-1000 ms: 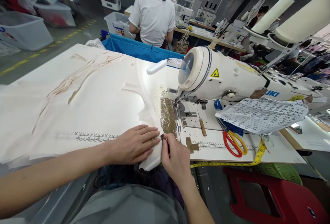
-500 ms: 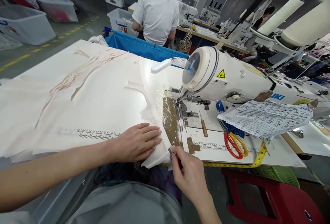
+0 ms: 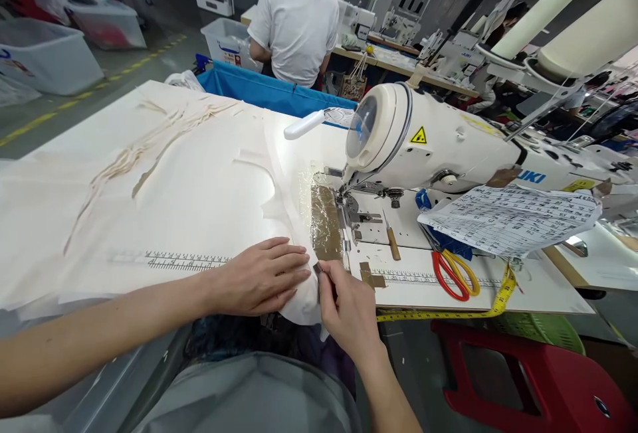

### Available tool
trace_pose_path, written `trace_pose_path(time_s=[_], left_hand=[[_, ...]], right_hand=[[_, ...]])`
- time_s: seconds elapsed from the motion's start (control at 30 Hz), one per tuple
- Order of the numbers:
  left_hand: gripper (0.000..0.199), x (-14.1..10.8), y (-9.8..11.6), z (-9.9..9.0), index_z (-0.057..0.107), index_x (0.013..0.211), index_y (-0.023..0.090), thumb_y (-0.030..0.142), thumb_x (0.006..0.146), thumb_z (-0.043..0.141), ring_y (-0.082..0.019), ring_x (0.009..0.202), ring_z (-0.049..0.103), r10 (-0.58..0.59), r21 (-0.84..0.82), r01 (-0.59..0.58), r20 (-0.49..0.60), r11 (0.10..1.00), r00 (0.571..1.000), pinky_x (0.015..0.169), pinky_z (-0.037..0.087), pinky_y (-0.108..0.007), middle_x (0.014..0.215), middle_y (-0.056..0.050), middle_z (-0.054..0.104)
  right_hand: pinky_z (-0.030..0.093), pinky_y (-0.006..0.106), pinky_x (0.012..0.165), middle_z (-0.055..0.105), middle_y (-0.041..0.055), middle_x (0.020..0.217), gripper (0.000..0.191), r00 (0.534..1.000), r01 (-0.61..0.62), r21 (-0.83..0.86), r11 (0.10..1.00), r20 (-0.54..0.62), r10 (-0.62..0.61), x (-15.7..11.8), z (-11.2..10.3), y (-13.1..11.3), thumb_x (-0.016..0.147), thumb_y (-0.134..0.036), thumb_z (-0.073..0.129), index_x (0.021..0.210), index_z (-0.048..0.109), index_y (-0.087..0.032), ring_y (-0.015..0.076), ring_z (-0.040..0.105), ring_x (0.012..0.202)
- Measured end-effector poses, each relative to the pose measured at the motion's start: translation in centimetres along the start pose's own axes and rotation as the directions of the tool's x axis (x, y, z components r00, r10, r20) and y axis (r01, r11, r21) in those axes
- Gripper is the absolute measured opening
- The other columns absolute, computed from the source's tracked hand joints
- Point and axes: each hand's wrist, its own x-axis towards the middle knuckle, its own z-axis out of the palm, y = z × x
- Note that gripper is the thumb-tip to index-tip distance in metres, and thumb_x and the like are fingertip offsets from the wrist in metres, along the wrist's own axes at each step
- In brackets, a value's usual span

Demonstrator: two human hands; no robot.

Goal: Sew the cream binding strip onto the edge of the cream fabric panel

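Observation:
Thin off-white fabric (image 3: pixel 209 200) lies spread over the sewing table, its curved edge running toward the sewing machine (image 3: pixel 423 127). My left hand (image 3: pixel 264 277) rests flat on this fabric near the table's front edge, fingers stretched out and holding nothing. Just right of it, my right hand (image 3: pixel 349 307) is closed in a pinch at the fabric's edge. A small dark flat piece (image 3: pixel 318 267) sticks out between its thumb and forefinger; its kind is hard to make out. Both hands are left of and in front of the machine's needle area. Brown tape (image 3: pixel 326 224) covers the table just beyond the right hand.
Right of the machine bed lie a wooden-handled awl (image 3: pixel 393 240), red and yellow-handled scissors (image 3: pixel 451 273), and a yellow measuring tape (image 3: pixel 503 297). A written paper sheet (image 3: pixel 513 217) hangs on the machine. A red stool (image 3: pixel 538 373) stands below right. Beyond the blue bin (image 3: pixel 269 87) sits a person.
My right hand has moved slightly left and up, closer to the left hand, with the pinched piece and fabric edge. The left hand stays flat. The whole view has shifted a little.

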Motion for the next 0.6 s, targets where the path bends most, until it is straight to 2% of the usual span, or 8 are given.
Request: trace_pose_path(time_s=[0.2,0.33,0.47,0.53,0.6], left_hand=[[0.033,0.0,0.1,0.2,0.058,0.125,0.015,0.028,0.098,0.043,-0.025,0.124,0.056,-0.013,0.018,0.012,0.007,1.000,1.000,0.110,0.037,-0.042,0.126,-0.013,0.065],[0.033,0.1,0.1,0.1,0.059,0.122,0.016,0.033,0.098,0.045,-0.025,0.121,0.057,-0.026,0.023,0.026,0.004,0.999,1.000,0.108,0.038,-0.043,0.123,-0.012,0.066],[0.037,0.0,0.1,0.0,0.058,0.123,0.015,0.039,0.097,0.047,-0.026,0.122,0.057,-0.025,0.000,0.025,0.022,1.000,0.999,0.107,0.038,-0.044,0.124,-0.013,0.065],[0.037,0.0,0.0,-0.1,0.057,0.124,0.014,0.036,0.096,0.047,-0.027,0.123,0.056,-0.020,-0.021,0.020,0.021,1.000,1.000,0.107,0.038,-0.045,0.125,-0.014,0.065],[0.036,0.0,-0.1,-0.1,0.055,0.127,0.013,0.029,0.096,0.044,-0.027,0.123,0.056,-0.020,-0.043,0.021,0.018,0.999,1.000,0.106,0.039,-0.044,0.128,-0.014,0.063]], right_hand=[[0.031,0.025,0.053,0.066,-0.0007,0.066,0.023,0.998,0.020,-0.062,0.998,0.053,-0.017,0.4,0.2,-0.1,0.096,-0.017,0.038,0.094,0.061,-0.018,0.0154,0.065,0.058],[0.027,0.027,0.051,0.061,-0.0014,0.059,0.022,0.991,0.075,-0.085,0.994,0.118,-0.064,0.1,-0.9,0.3,0.093,-0.016,0.039,0.085,0.060,-0.019,0.0154,0.060,0.052],[0.028,0.026,0.051,0.062,-0.0031,0.059,0.021,0.980,0.080,-0.060,0.995,0.186,-0.067,-0.3,-2.1,0.8,0.093,-0.015,0.040,0.088,0.060,-0.020,0.0146,0.058,0.051],[0.030,0.024,0.051,0.063,-0.0032,0.062,0.021,0.983,0.058,-0.005,0.998,0.177,-0.056,-0.3,-2.0,1.0,0.094,-0.016,0.040,0.092,0.061,-0.020,0.0136,0.057,0.051],[0.032,0.023,0.051,0.064,-0.0028,0.065,0.021,0.993,0.025,0.046,0.999,0.117,-0.030,-0.3,-1.4,1.2,0.096,-0.018,0.040,0.097,0.061,-0.018,0.0126,0.055,0.049]])
